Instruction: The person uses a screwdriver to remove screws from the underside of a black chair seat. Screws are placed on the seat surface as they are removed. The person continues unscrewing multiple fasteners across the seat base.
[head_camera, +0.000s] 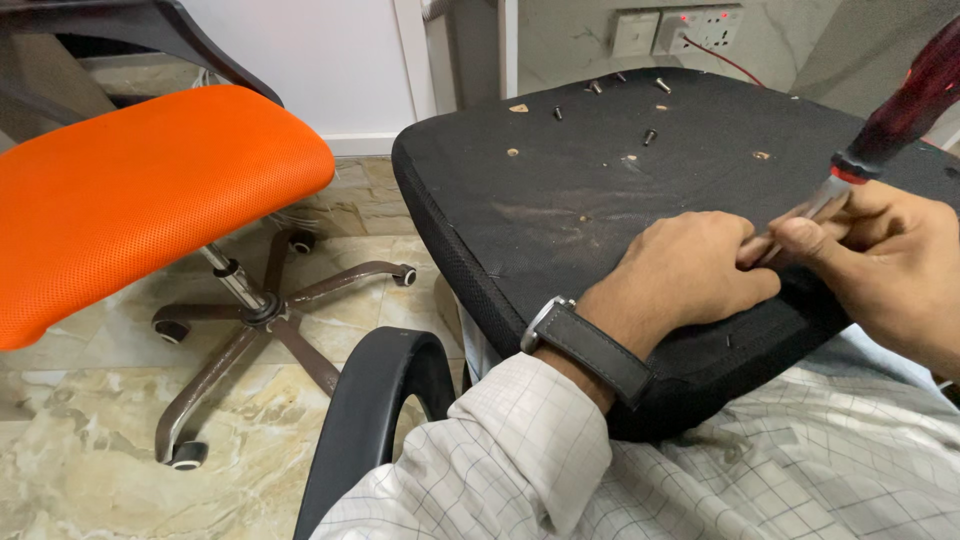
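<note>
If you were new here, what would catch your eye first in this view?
The orange chair seat at left stands out first. Next is the black seat pan lying upturned across the person's lap, loose screws on its far end. At right, both hands meet at a red-handled screwdriver, tip pressed to the pan.

The floor (90, 440) is glossy marble-patterned tile in cream and tan, meeting a white wall (330, 60) at a pale skirting board (360, 143). An office chair with an orange mesh seat (140, 190) stands at left on a brown five-spoke base (270, 320) with black castors — one spoke reaching toward the wall. At upper right, white wall sockets (680, 30) sit on a grey marbled panel — a small red light glows there.
</note>
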